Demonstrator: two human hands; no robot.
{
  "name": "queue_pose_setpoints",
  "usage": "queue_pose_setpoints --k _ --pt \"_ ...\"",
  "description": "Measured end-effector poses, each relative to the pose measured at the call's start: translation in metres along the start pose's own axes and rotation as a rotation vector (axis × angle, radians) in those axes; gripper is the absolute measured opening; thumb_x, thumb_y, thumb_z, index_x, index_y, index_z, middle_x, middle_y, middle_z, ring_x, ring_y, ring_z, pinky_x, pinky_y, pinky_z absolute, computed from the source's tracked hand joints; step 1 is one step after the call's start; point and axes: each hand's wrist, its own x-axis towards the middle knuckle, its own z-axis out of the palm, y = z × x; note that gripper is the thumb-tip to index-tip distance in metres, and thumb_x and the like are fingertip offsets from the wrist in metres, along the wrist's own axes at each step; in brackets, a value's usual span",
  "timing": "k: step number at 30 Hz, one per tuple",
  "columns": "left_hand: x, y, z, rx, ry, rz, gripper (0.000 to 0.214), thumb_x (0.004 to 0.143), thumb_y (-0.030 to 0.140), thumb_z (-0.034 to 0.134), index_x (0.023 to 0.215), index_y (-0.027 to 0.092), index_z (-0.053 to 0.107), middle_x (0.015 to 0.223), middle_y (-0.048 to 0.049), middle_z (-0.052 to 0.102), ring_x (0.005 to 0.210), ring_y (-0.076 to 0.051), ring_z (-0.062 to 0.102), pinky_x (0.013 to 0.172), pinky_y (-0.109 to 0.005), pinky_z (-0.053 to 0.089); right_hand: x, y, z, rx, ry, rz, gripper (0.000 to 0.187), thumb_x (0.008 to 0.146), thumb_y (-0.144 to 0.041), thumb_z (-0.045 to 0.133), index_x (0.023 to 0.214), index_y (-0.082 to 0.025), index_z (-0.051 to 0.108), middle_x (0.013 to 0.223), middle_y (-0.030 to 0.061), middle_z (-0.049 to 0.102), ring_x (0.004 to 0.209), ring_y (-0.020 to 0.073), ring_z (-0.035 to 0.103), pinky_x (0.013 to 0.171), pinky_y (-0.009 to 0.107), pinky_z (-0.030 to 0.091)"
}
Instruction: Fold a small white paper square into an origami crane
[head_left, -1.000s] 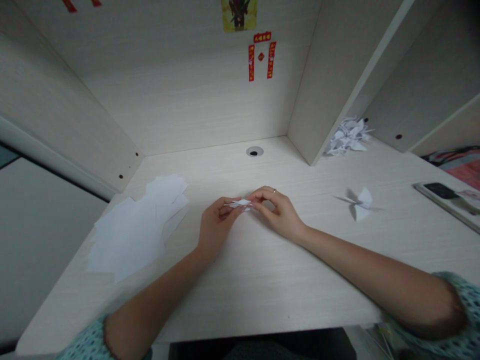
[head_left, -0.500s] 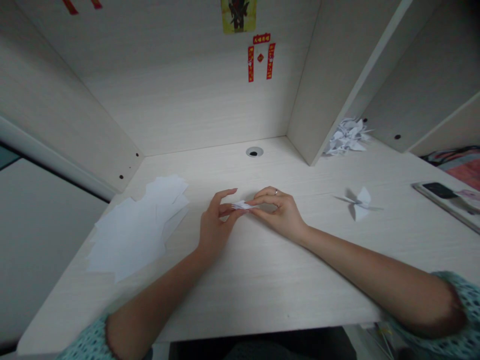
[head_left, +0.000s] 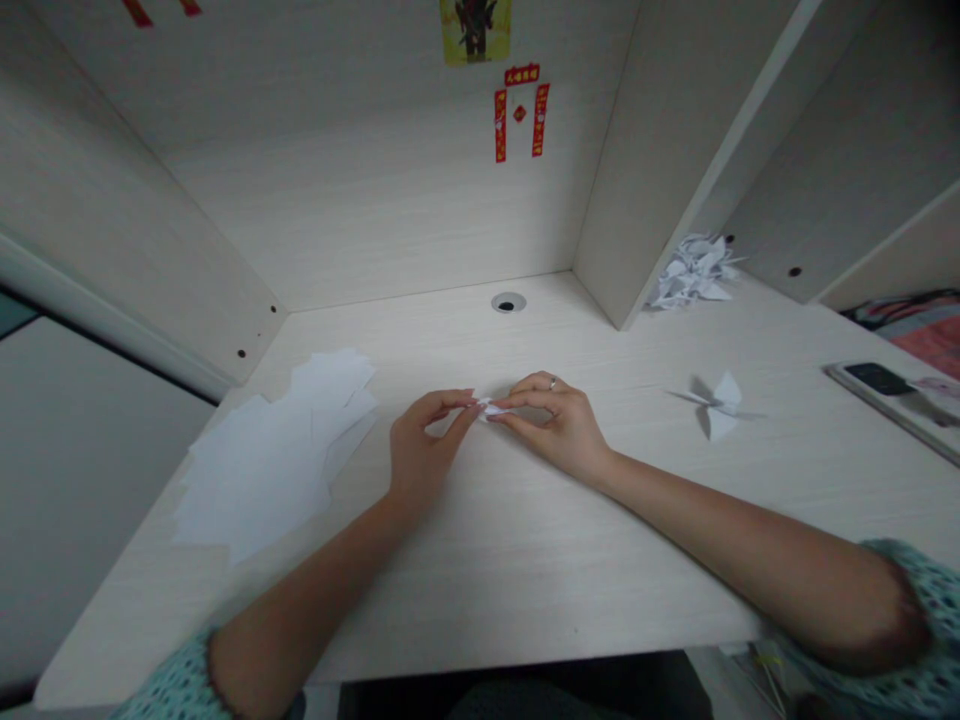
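Between my two hands, over the middle of the desk, is a small piece of folded white paper (head_left: 489,408). My left hand (head_left: 426,437) pinches its left end between thumb and forefinger. The thumb and fingers of my right hand (head_left: 556,420), which wears a ring, are closed on its right side. My fingertips cover much of the paper, so its exact shape is hard to see. To the right lies a folded paper crane (head_left: 721,408) with its wings spread.
Loose white paper sheets (head_left: 262,460) are spread at the left. A heap of folded white paper pieces (head_left: 694,272) sits behind the upright divider (head_left: 667,150). A phone (head_left: 900,395) lies at the right edge. A round cable hole (head_left: 508,302) is near the back panel.
My left hand has shifted slightly left, and its raised forefinger has come down to pinch the folded paper with the thumb. My right hand has hardly moved.
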Motion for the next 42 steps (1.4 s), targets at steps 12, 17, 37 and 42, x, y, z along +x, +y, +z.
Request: queue_pose_setpoints --k 12,17,37,42 --pt "0.002 -0.009 0.003 -0.307 -0.040 -0.191 0.018 0.069 0.031 0.072 0.082 0.019 0.073 0.091 -0.0047 0.073 0.089 -0.019 0.065 0.087 -0.033 0.048 0.001 -0.005 0.000 0.033 0.041 -0.001 0.009 0.076 -0.028 0.069 0.084 -0.025 0.072 0.077 0.0032 0.066 0.076 0.0177 0.060 0.070 0.033 0.048" --pt "0.002 -0.009 0.004 -0.311 -0.034 -0.155 0.016 0.069 0.031 0.072 0.077 0.017 0.071 0.093 -0.0055 0.072 0.089 -0.019 0.065 0.087 -0.034 0.048 0.001 -0.004 0.001 0.077 0.044 0.046 0.008 0.076 -0.027 0.069 0.081 -0.023 0.072 0.076 0.0036 0.066 0.075 0.0169 0.060 0.071 0.032 0.047" --pt "-0.001 -0.007 0.003 -0.062 -0.149 -0.091 0.020 0.074 0.036 0.066 0.086 0.021 0.071 0.089 -0.0034 0.073 0.084 -0.020 0.067 0.078 -0.032 0.050 -0.001 -0.004 0.015 1.057 -0.068 0.778 0.020 0.062 -0.031 0.079 0.070 -0.018 0.066 0.064 -0.0023 0.069 0.062 0.0084 0.062 0.070 0.022 0.048" --pt "-0.002 -0.001 0.003 -0.065 -0.118 -0.111 0.024 0.065 0.035 0.074 0.085 0.020 0.072 0.087 -0.0036 0.073 0.084 -0.020 0.066 0.081 -0.033 0.050 -0.003 -0.002 0.016 1.062 -0.121 0.727 0.017 0.067 -0.029 0.076 0.077 -0.018 0.067 0.072 -0.0008 0.071 0.067 0.0083 0.064 0.071 0.021 0.048"
